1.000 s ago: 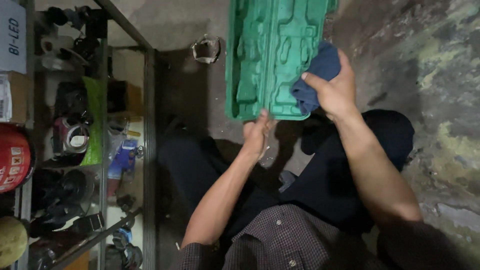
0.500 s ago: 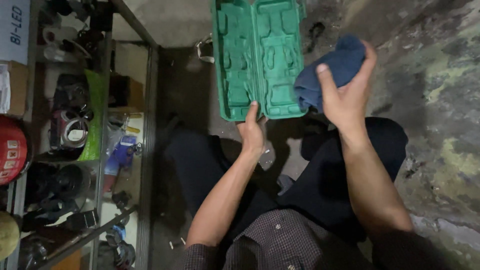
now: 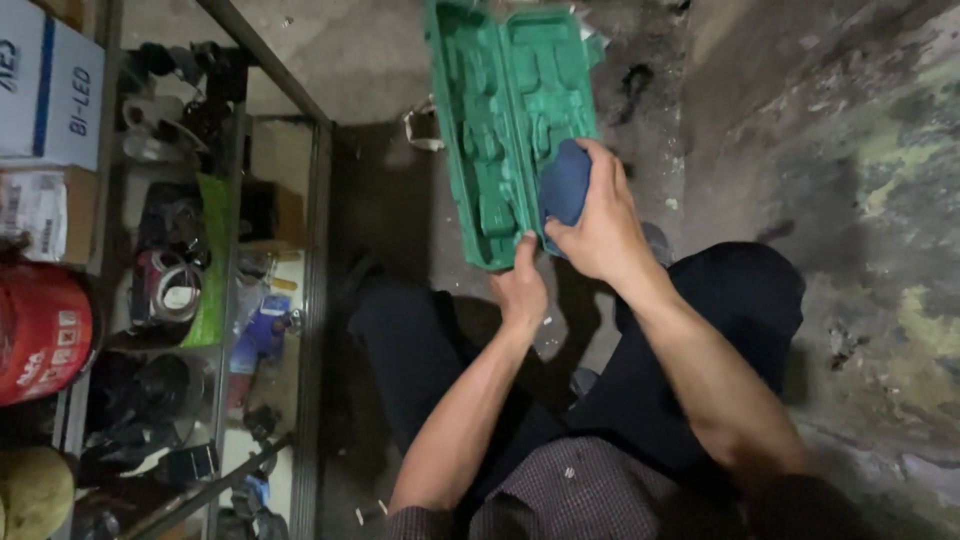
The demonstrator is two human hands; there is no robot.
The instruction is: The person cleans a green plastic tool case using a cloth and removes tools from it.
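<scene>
The green moulded plastic tool case (image 3: 510,120) stands open in front of your knees, its two ribbed halves facing you and its lower edge propped in your hands above the grey concrete floor (image 3: 360,60). Your left hand (image 3: 522,290) grips that lower edge from beneath, thumb up against the inside of the case. Your right hand (image 3: 600,225) is closed around a dark blue cloth (image 3: 565,185), pressing it flat against the right half of the case near the bottom corner. Both forearms reach out from a dark checked shirt (image 3: 570,495), and your legs in black trousers (image 3: 700,340) are spread either side of the case. To your left, a metal-framed glass shelf unit (image 3: 315,250) holds a jumble of small hardware, a green sheet (image 3: 213,260) and coiled items; a red round container (image 3: 40,330) and white cardboard boxes (image 3: 50,80) sit at its outer edge. To your right rises a stained, mottled concrete wall (image 3: 860,200). Beyond the case, a small loop of light strap (image 3: 420,125) lies on the floor.
</scene>
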